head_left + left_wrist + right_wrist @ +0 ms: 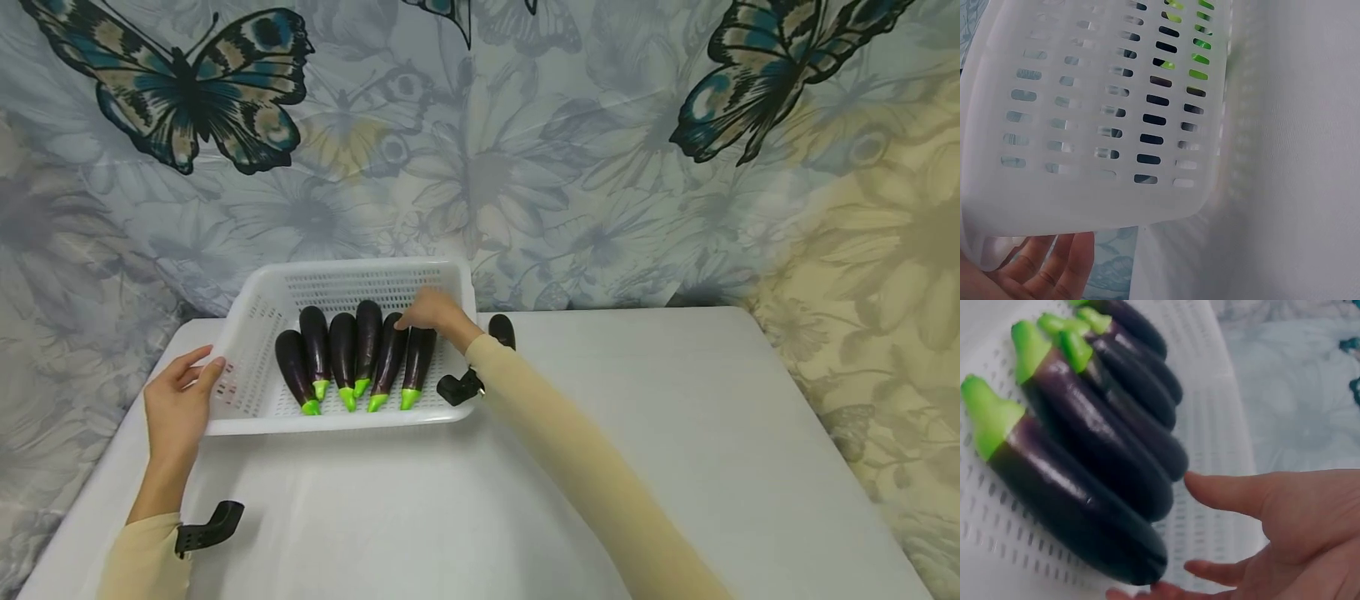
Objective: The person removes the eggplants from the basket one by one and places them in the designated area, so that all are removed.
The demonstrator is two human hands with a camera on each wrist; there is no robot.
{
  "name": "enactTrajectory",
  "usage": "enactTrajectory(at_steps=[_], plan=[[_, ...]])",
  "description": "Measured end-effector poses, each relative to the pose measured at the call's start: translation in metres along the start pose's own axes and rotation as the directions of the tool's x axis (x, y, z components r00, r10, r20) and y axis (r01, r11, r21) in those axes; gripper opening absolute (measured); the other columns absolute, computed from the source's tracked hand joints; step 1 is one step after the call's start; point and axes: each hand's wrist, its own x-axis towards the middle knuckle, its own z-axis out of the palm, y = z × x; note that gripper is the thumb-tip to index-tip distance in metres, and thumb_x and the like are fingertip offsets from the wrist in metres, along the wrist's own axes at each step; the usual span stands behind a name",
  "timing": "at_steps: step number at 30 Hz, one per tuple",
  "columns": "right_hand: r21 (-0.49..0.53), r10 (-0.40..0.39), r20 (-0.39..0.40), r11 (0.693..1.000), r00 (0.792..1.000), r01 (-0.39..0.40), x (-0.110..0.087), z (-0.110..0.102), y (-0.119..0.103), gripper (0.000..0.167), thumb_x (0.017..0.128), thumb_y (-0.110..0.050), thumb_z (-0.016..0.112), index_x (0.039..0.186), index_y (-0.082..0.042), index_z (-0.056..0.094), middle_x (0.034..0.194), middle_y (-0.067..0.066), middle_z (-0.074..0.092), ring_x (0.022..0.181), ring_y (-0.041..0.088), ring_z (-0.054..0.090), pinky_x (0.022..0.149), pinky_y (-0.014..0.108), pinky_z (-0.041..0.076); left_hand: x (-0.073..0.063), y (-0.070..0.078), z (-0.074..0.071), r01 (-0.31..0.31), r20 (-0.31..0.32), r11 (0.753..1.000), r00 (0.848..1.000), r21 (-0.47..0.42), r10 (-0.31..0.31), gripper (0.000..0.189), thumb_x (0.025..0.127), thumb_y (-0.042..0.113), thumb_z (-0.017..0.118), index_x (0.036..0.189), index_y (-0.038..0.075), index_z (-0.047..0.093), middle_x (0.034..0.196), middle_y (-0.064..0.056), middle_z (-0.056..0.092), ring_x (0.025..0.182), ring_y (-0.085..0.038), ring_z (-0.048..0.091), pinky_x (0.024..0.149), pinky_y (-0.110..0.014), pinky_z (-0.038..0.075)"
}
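Note:
A white perforated plastic basket (330, 423) holds several dark purple eggplants (342, 350) with bright green stem ends, lying side by side with the stems toward the near wall. My left hand (178, 404) grips the basket's left end; in the left wrist view its fingers (1054, 269) curl at the rim, beyond the slotted wall. Over the basket's right part is my right hand (435, 311). In the right wrist view this hand (1297, 537) has thumb and fingers spread, close by the rounded end of the outermost eggplant (1079, 500), not gripping it.
Another eggplant (502, 331) lies on the white table (675, 400) just right of the basket, partly hidden by the right sleeve (570, 442). A butterfly-printed cloth (480, 183) hangs behind the table. Black mounts (210, 529) sit on both wrists.

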Motion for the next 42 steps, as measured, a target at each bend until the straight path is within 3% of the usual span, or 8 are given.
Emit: enactTrajectory(at_steps=[5,10,17,23,26,30,37,42], plan=[[-0.096,0.045,-0.028,0.994,0.999,-0.048,0.009,0.014,-0.001,0.032,0.086,-0.031,0.073,0.105,-0.004,0.070,0.105,0.009,0.069,0.074,0.020,0.061,0.062,0.029,0.050,-0.002,-0.001,-0.003,0.017,-0.017,1.000,1.000,-0.021,-0.017,0.046,0.097,0.030,0.062,0.138,0.010,0.057,0.072,0.025,0.054,0.065,0.006,0.053,0.054,-0.013,0.043],[-0.077,0.093,-0.010,0.993,0.996,-0.094,0.013,0.016,0.002,0.037,0.088,-0.031,0.073,0.112,-0.003,0.067,0.109,0.011,0.067,0.072,0.025,0.067,0.051,0.029,0.052,-0.002,0.001,0.001,0.007,-0.005,1.000,1.000,-0.014,-0.007,0.046,0.097,0.031,0.061,0.139,0.010,0.056,0.075,0.024,0.054,0.066,0.006,0.053,0.054,-0.013,0.043],[-0.124,0.094,0.039,0.988,0.995,-0.088,0.013,0.013,0.003,0.055,0.080,-0.040,0.081,0.116,-0.002,0.064,0.111,0.010,0.066,0.068,0.022,0.065,0.056,0.027,0.053,-0.001,0.002,0.001,0.010,-0.002,1.000,1.000,-0.013,-0.011,0.046,0.098,0.030,0.061,0.140,0.011,0.055,0.077,0.023,0.054,0.068,0.006,0.054,0.055,-0.013,0.043],[-0.074,0.109,0.057,0.992,0.992,-0.104,0.010,0.011,0.002,0.072,0.078,-0.025,0.084,0.139,-0.002,0.052,0.124,0.012,0.061,0.084,0.026,0.068,0.066,0.031,0.056,-0.002,0.002,0.000,0.011,0.001,1.000,1.000,-0.018,-0.011,0.047,0.097,0.032,0.061,0.140,0.011,0.056,0.076,0.023,0.054,0.067,0.006,0.054,0.056,-0.013,0.044],[-0.083,0.085,0.036,0.993,0.996,-0.082,0.006,0.009,-0.001,0.073,0.079,-0.020,0.082,0.142,-0.004,0.049,0.132,0.011,0.058,0.099,0.024,0.064,0.077,0.032,0.054,-0.002,0.002,-0.001,0.005,0.003,1.000,1.000,-0.019,-0.005,0.047,0.097,0.032,0.061,0.139,0.011,0.056,0.076,0.023,0.054,0.067,0.006,0.054,0.056,-0.013,0.043],[-0.128,0.020,0.008,0.992,1.000,-0.019,0.000,0.001,-0.009,0.069,0.080,-0.018,0.081,0.140,-0.004,0.051,0.133,0.009,0.058,0.096,0.021,0.058,0.079,0.030,0.051,-0.001,0.003,-0.003,-0.001,0.003,1.000,1.000,0.000,0.001,0.048,0.098,0.033,0.060,0.140,0.011,0.055,0.077,0.024,0.054,0.068,0.007,0.053,0.056,-0.013,0.043],[-0.122,-0.060,-0.023,0.991,0.998,0.057,-0.007,-0.006,-0.019,0.048,0.077,-0.019,0.083,0.119,-0.004,0.065,0.110,0.009,0.067,0.080,0.019,0.056,0.069,0.028,0.051,0.000,0.004,-0.004,0.015,0.001,1.000,1.000,-0.002,-0.015,0.048,0.097,0.032,0.061,0.139,0.011,0.056,0.077,0.025,0.053,0.067,0.007,0.053,0.055,-0.013,0.043],[0.014,-0.071,0.007,0.997,0.997,0.071,-0.012,-0.009,-0.019,0.058,0.078,-0.017,0.083,0.129,-0.003,0.060,0.124,0.011,0.062,0.086,0.023,0.064,0.061,0.029,0.054,-0.001,0.003,-0.002,0.022,0.009,1.000,1.000,-0.020,-0.022,0.047,0.097,0.031,0.062,0.139,0.010,0.056,0.076,0.025,0.053,0.066,0.007,0.053,0.055,-0.013,0.043]])
